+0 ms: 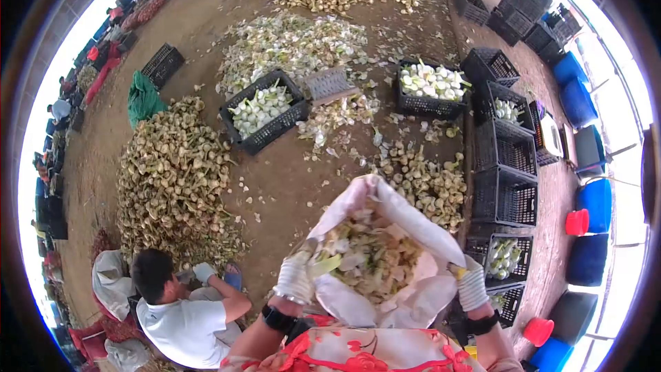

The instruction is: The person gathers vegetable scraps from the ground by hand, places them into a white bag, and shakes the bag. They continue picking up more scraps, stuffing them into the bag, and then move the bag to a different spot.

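Observation:
A white sack (420, 217) is held wide open in front of me, with pale peelings and leafy scraps (372, 262) inside. My left hand (296, 279), in a white ribbed glove, is closed on the sack's left rim. On the opposite side my right hand (471, 286), gloved the same way, grips the rim. Just beyond the sack lies a heap of brown garlic-like bulbs (430, 186). Part of each hand's fingers is hidden by the sack's folds.
A person in a white shirt (186, 327) sits at left beside a large bulb heap (172, 179). Black crates of pale trimmed bulbs (265, 111) (432, 83) stand ahead, near scattered peelings (289, 45). Stacked black crates (506, 196) and blue tubs (593, 203) line the right.

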Action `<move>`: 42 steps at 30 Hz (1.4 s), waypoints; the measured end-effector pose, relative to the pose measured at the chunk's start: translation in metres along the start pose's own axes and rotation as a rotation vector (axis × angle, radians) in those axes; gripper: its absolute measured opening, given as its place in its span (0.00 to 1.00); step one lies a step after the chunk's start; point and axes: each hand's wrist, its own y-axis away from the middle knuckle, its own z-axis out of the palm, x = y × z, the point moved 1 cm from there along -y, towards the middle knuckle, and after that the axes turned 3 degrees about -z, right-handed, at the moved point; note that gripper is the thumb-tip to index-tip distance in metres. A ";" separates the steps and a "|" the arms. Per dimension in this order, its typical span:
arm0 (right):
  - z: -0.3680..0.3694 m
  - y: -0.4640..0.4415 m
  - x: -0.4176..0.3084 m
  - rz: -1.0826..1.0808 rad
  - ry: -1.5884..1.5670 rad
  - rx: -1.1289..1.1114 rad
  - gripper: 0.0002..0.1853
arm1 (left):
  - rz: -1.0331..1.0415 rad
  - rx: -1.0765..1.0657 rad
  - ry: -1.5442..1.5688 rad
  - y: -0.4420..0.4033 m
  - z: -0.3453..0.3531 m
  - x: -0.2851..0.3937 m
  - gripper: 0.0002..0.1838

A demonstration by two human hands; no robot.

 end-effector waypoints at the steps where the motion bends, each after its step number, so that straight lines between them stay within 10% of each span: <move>1: 0.028 -0.001 -0.023 0.021 -0.051 -0.032 0.14 | 0.028 0.030 0.041 0.001 -0.024 0.018 0.14; 10: 0.156 -0.089 -0.109 -0.114 0.028 -0.404 0.15 | 0.255 0.210 0.202 0.025 -0.046 0.159 0.20; 19: 0.205 -0.241 -0.198 -0.204 -0.170 -0.587 0.16 | 0.643 0.365 0.163 -0.037 0.095 0.277 0.15; 37: 0.193 -0.505 -0.417 -0.235 -0.073 -0.322 0.15 | 0.394 -0.062 0.264 -0.250 0.297 0.445 0.20; 42: 0.162 -0.575 -0.457 -0.232 -0.084 -0.078 0.13 | 0.012 -0.484 0.254 -0.310 0.393 0.485 0.16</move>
